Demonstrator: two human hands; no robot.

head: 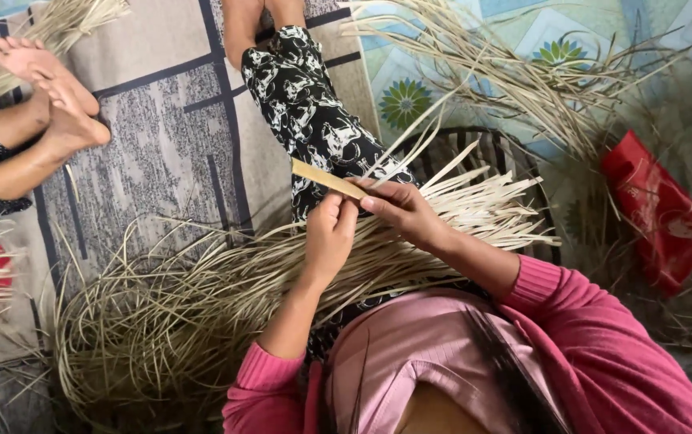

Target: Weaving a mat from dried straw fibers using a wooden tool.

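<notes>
A flat tan strip is pinched between both hands over the lap: left hand clamped on its near end from the left, right hand closed on it from the right, fingertips touching. The strip's far end sticks out up-left across the black-and-white patterned leg. A fan of pale split reeds is spread just right of the hands. A loose reed heap lies near-left on the grey patterned mat. A red pouch lies far right. Another person's bare feet are seen far left.
</notes>
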